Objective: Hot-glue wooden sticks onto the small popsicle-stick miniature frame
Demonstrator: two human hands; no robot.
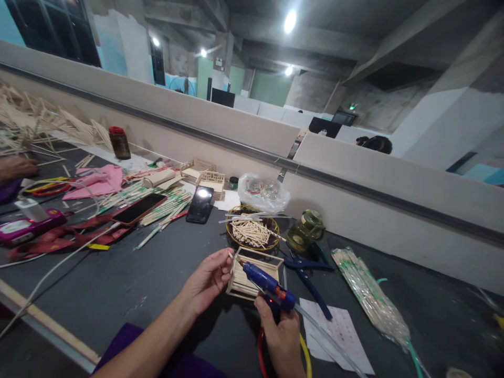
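Left hand [209,277] is pinched on a short stick [231,254] beside the far-left corner of the slatted frame [239,282]; right hand [280,331], clamped round the glue gun [264,279], holds its long axis across the frame, stickward.

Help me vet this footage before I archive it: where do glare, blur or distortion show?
Head view: the largest ceiling lamp blooms white, and one phone mirrors a bright spot; head view: the glue gun looks fairly sharp, the stick frames at far left softer; head view: the room tilts, stretched toward the corners.
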